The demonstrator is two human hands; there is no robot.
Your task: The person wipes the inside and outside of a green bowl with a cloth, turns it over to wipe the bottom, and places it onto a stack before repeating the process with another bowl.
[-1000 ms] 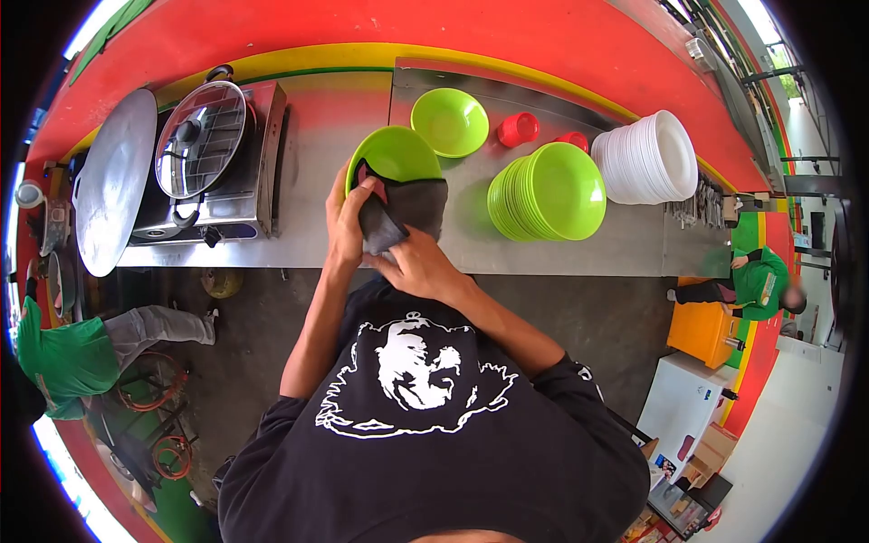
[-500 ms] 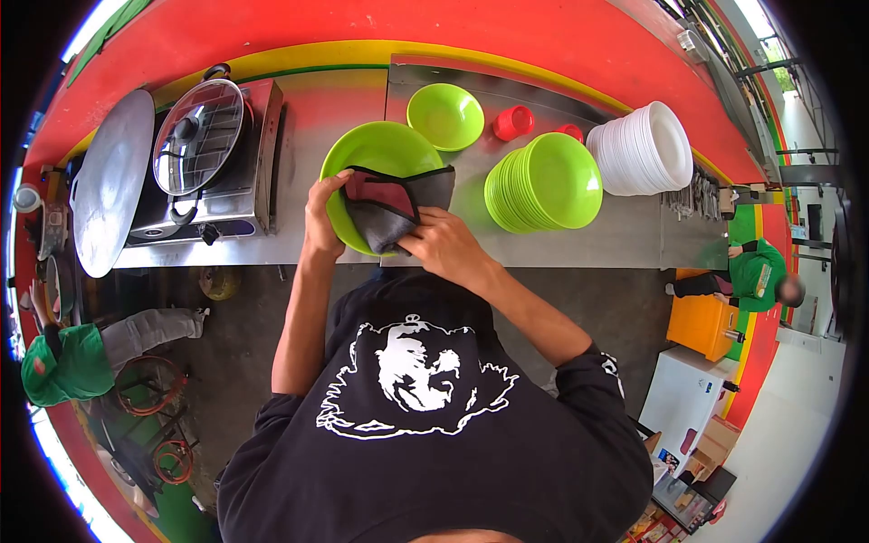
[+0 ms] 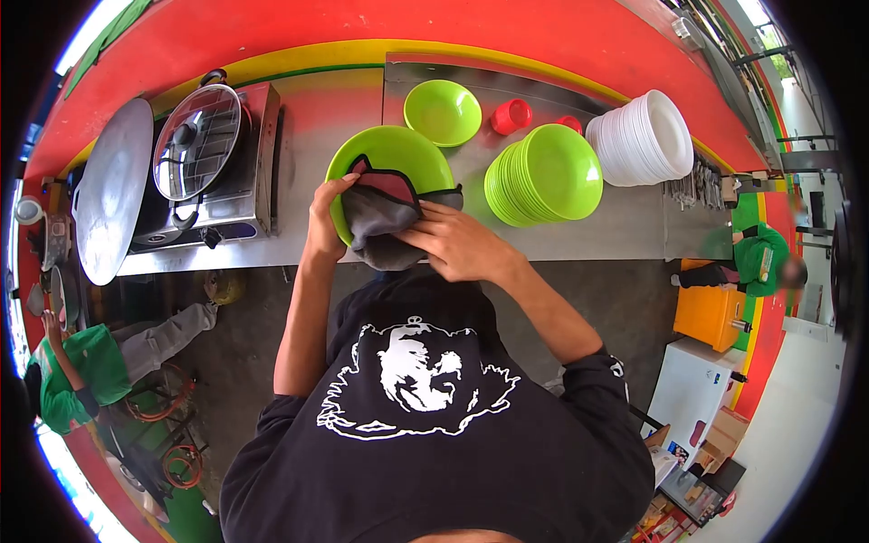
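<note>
A lime-green bowl (image 3: 385, 145) is tilted up in front of my chest at the counter's front edge. My left hand (image 3: 328, 215) grips the bowl's left side, with the thumb over the rim by a corner of the cloth. A grey and maroon cloth (image 3: 380, 217) with dark edging drapes over the bowl's near rim. Pressed against the cloth at the bowl's right side is my right hand (image 3: 463, 244), its fingers closed on the fabric. Another green bowl (image 3: 444, 110) sits behind, and a stack of green bowls (image 3: 552, 172) leans to the right.
Two red cups (image 3: 511, 117) and a stack of white bowls (image 3: 641, 136) stand at the back right, beside cutlery (image 3: 697, 185). On the left are a gas stove (image 3: 244, 195) with a glass-lidded pan (image 3: 195, 145) and a large round metal lid (image 3: 113, 190). People in green shirts stand at both sides.
The cloth has shifted down over the bowl's near rim, and my right hand has moved slightly right and down with it. The bowl has moved slightly right. The person at left has raised an arm.
</note>
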